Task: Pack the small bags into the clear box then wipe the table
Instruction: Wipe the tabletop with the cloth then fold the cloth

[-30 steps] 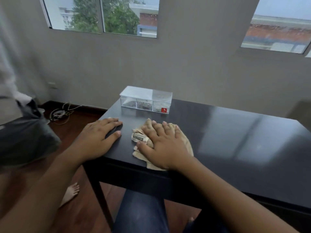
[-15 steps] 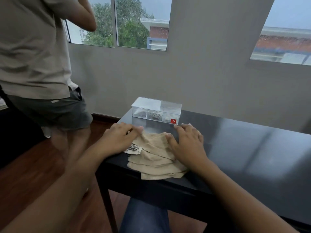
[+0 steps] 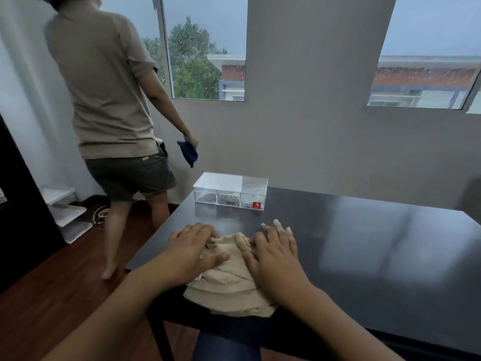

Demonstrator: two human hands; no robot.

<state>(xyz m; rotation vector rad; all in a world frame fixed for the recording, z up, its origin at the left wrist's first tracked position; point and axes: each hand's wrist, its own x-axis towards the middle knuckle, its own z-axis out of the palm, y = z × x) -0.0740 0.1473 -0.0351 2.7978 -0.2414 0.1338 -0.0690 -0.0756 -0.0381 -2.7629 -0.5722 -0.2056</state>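
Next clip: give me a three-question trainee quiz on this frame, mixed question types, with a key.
1. True or false: the clear box has its lid on.
2. What lies under both hands, left hand and right hand?
A. a sponge
B. a beige cloth
C. a paper towel
3. Fill in: the box stands near the table's ___ edge, by the wall.

Key
1. True
2. B
3. Far

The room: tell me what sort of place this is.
Probably a room in a home. A dark table stands on a wooden floor below windows that look out on trees and roofs, and a barefoot person stands nearby.
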